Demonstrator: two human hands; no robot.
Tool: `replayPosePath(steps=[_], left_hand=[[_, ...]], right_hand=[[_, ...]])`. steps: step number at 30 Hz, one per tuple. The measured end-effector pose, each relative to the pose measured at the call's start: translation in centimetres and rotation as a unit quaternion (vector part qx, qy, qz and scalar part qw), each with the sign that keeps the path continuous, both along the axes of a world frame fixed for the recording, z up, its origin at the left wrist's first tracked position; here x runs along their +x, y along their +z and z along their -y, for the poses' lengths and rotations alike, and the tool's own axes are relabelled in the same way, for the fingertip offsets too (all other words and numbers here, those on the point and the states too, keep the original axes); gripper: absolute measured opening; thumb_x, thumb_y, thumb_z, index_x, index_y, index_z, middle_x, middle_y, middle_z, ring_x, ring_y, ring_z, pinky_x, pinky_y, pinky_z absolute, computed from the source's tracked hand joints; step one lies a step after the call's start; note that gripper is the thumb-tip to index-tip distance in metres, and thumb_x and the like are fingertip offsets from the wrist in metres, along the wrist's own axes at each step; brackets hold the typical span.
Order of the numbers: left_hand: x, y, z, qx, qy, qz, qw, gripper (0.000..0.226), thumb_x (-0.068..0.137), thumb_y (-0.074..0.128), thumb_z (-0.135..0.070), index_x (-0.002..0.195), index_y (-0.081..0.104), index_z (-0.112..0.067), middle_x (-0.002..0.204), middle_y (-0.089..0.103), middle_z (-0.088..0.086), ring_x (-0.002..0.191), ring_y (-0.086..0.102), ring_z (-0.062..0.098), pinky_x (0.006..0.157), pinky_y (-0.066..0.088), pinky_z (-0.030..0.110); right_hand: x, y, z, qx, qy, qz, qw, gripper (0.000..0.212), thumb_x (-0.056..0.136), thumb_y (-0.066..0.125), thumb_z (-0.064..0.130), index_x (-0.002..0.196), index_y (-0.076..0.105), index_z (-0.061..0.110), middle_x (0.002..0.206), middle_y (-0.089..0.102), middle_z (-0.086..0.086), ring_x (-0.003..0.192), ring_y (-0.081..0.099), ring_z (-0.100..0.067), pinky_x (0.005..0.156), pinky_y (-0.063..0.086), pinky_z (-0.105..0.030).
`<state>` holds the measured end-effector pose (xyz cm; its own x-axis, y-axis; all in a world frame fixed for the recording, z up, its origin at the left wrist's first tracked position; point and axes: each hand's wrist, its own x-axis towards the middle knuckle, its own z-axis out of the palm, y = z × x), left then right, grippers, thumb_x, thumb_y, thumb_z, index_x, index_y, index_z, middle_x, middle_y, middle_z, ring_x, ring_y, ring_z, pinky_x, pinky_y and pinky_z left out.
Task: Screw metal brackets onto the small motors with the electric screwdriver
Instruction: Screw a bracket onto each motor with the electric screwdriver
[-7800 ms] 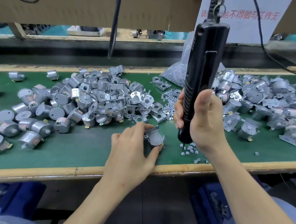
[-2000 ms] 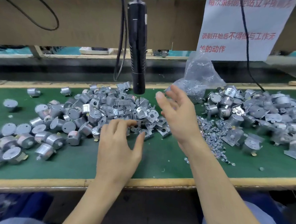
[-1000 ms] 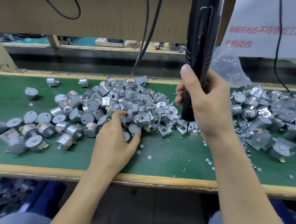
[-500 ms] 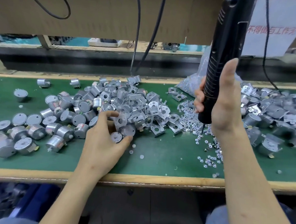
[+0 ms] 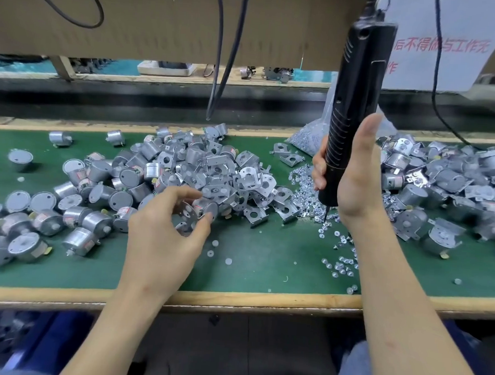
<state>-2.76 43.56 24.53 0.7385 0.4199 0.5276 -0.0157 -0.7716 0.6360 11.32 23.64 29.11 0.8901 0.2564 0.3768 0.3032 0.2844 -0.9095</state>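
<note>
- Since half a second earlier, the left hand (image 5: 165, 234) had lifted a bracket (image 5: 187, 216) and a motor (image 5: 208, 208) from the near edge of the bracket pile (image 5: 227, 171), pinching them between thumb and fingers.
- The right hand (image 5: 355, 176) was clamped round the electric screwdriver (image 5: 357, 101), with its bit just above the loose screws (image 5: 305, 195) on the table (image 5: 250, 263).
- Apparently done: the bracketed motors (image 5: 443, 187) heaped at the right.
- Left to do: the held pair, not yet screwed, and the bare motors (image 5: 87, 221) at the left.
</note>
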Motion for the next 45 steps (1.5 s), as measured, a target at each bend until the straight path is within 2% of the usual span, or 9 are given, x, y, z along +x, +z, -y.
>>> replayPosePath(steps=[3, 7, 9, 15, 20, 26, 30, 37, 45], left_hand=[[-0.1, 0.2, 0.6, 0.068, -0.021, 0.023, 0.997, 0.032, 0.078, 0.081, -0.009, 0.106, 0.067, -0.014, 0.095, 0.067, -0.008, 0.088, 0.06, 0.003, 0.083, 0.039, 0.006], [0.0, -0.2, 2.3, 0.183, -0.048, 0.065, 0.98, 0.035, 0.07, 0.076, 0.006, 0.101, 0.069, -0.01, 0.099, 0.066, 0.002, 0.095, 0.06, 0.026, 0.084, 0.047, 0.039], [0.0, -0.7, 3.5, 0.22, -0.075, 0.064, 0.97, 0.027, 0.073, 0.07, 0.003, 0.096, 0.069, -0.01, 0.099, 0.066, 0.001, 0.092, 0.059, 0.028, 0.078, 0.046, 0.045], [0.1, -2.1, 6.4, 0.229, -0.183, 0.017, 0.956, 0.031, 0.071, 0.069, 0.004, 0.099, 0.069, -0.009, 0.101, 0.065, 0.004, 0.089, 0.061, 0.028, 0.076, 0.051, 0.044], [0.2, -2.2, 6.9, 0.218, -0.208, 0.008, 0.953, 0.025, 0.079, 0.058, -0.004, 0.1, 0.069, -0.009, 0.093, 0.06, 0.003, 0.083, 0.058, 0.023, 0.076, 0.044, 0.03], [0.3, -2.4, 6.6, 0.14, -0.2, -0.021, 0.969, 0.043, 0.067, 0.077, 0.003, 0.106, 0.067, -0.013, 0.094, 0.055, -0.004, 0.082, 0.055, 0.016, 0.076, 0.043, 0.02], [0.5, -2.6, 6.6, 0.104, -0.165, -0.024, 0.98, 0.037, 0.074, 0.076, -0.009, 0.109, 0.067, -0.018, 0.096, 0.055, -0.005, 0.08, 0.058, 0.017, 0.069, 0.053, 0.035], [1.0, -2.9, 6.6, 0.074, -0.094, -0.032, 0.992, 0.026, 0.078, 0.079, -0.026, 0.094, 0.06, -0.019, 0.085, 0.052, -0.011, 0.072, 0.046, 0.008, 0.067, 0.036, 0.02], [1.1, -2.9, 6.5, 0.057, -0.079, -0.037, 0.995, 0.031, 0.079, 0.075, -0.046, 0.089, 0.055, -0.025, 0.073, 0.043, -0.021, 0.066, 0.044, 0.007, 0.065, 0.041, 0.028]], right_hand=[[0.1, -0.3, 0.0, -0.01, 0.007, -0.002, 1.0, 0.079, 0.064, 0.042, 0.098, 0.068, 0.055, 0.02, 0.055, 0.049, 0.0, 0.041, 0.042, -0.016, 0.045, 0.039, -0.023], [0.3, -0.6, 0.3, -0.002, 0.049, -0.021, 0.999, 0.081, 0.062, 0.045, 0.097, 0.071, 0.054, 0.018, 0.055, 0.047, 0.0, 0.04, 0.04, -0.015, 0.044, 0.037, -0.022], [0.4, -0.7, 0.4, 0.004, 0.075, -0.029, 0.997, 0.081, 0.061, 0.046, 0.097, 0.072, 0.053, 0.017, 0.055, 0.046, 0.0, 0.04, 0.04, -0.015, 0.044, 0.037, -0.022], [0.4, -1.2, 0.4, 0.007, 0.108, -0.038, 0.993, 0.081, 0.062, 0.046, 0.098, 0.071, 0.054, 0.018, 0.055, 0.046, 0.001, 0.041, 0.039, -0.016, 0.045, 0.037, -0.022], [0.5, -1.5, 0.4, 0.007, 0.117, -0.048, 0.992, 0.082, 0.062, 0.048, 0.098, 0.071, 0.055, 0.017, 0.055, 0.046, 0.0, 0.041, 0.039, -0.016, 0.044, 0.037, -0.021], [0.4, -0.9, 1.3, 0.005, 0.144, -0.049, 0.988, 0.083, 0.057, 0.05, 0.098, 0.07, 0.055, 0.016, 0.055, 0.046, 0.001, 0.04, 0.039, -0.015, 0.045, 0.038, -0.022], [0.3, -0.5, 2.5, 0.006, 0.182, -0.049, 0.982, 0.081, 0.059, 0.05, 0.096, 0.071, 0.056, 0.017, 0.054, 0.044, 0.002, 0.039, 0.037, -0.014, 0.043, 0.036, -0.022], [0.2, -0.7, 3.4, 0.0, 0.21, -0.058, 0.976, 0.077, 0.063, 0.047, 0.095, 0.07, 0.056, 0.018, 0.053, 0.045, 0.005, 0.039, 0.037, -0.012, 0.044, 0.039, -0.022], [0.7, -1.1, 3.5, 0.006, 0.238, -0.071, 0.969, 0.078, 0.064, 0.049, 0.094, 0.07, 0.056, 0.017, 0.052, 0.045, 0.004, 0.038, 0.038, -0.011, 0.044, 0.039, -0.019]])
